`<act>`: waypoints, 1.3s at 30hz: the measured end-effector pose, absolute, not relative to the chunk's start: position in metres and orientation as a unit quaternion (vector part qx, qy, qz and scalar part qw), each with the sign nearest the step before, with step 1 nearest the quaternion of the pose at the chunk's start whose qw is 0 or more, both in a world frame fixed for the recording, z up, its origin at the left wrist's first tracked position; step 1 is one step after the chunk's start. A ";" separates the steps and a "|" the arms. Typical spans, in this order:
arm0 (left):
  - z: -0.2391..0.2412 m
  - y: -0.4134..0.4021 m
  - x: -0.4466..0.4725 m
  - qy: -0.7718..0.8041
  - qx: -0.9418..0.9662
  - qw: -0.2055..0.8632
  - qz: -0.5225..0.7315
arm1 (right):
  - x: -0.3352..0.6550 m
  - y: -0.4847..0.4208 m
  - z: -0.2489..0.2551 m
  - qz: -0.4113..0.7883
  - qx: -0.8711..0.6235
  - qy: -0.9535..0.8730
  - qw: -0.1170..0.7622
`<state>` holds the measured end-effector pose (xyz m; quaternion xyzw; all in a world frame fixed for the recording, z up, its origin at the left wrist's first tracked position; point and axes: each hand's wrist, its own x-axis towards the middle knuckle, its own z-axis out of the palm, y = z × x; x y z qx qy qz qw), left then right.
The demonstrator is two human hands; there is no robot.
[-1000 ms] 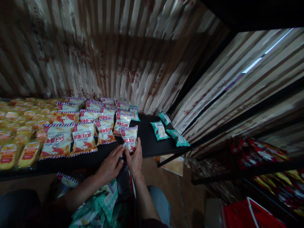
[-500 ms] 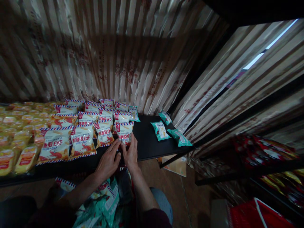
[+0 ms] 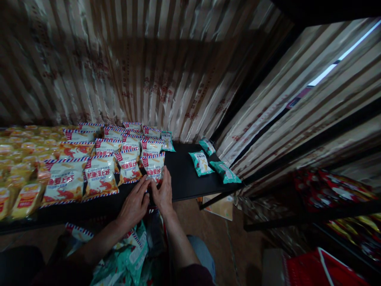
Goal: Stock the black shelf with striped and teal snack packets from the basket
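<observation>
A white snack bag (image 3: 153, 163) with red lettering and a striped top edge stands upright at the front right of a row of similar bags on the black shelf (image 3: 186, 186). My right hand (image 3: 162, 192) holds its lower right corner, fingers along the side and thumb at the front. My left hand (image 3: 135, 204) lies at the bottom edge, fingers stretched out and touching the bag, thumb apart. Left of it stand more bags of the same kind, including a snack bag (image 3: 100, 176) in front. Below my arms, several teal bags (image 3: 131, 258) lie in a heap.
Wrapped yellow cakes (image 3: 26, 198) fill the shelf's left end. Teal snack bags (image 3: 201, 163) lie towards its right end, near the corrugated wall covering (image 3: 166, 79). At the right are a rack with red packets (image 3: 330, 190) and a red container (image 3: 309, 270).
The view has shifted slightly, so the bags at the left appear further left. Both hands stay at the same snack bag, with hardly any movement.
</observation>
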<state>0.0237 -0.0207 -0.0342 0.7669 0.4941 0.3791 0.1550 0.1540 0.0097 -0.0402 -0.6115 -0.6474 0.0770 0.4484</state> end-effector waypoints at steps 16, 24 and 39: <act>-0.037 -0.020 0.021 0.523 0.743 0.189 0.372 | 0.150 0.005 -0.035 0.113 -0.604 -0.646 0.452; -0.031 -0.029 0.005 0.513 0.740 0.118 0.419 | 0.150 0.003 -0.036 0.113 -0.610 -0.649 0.442; 0.059 0.119 -0.031 0.608 0.760 -0.084 0.213 | 0.138 0.071 0.041 -0.053 -0.598 -0.743 0.295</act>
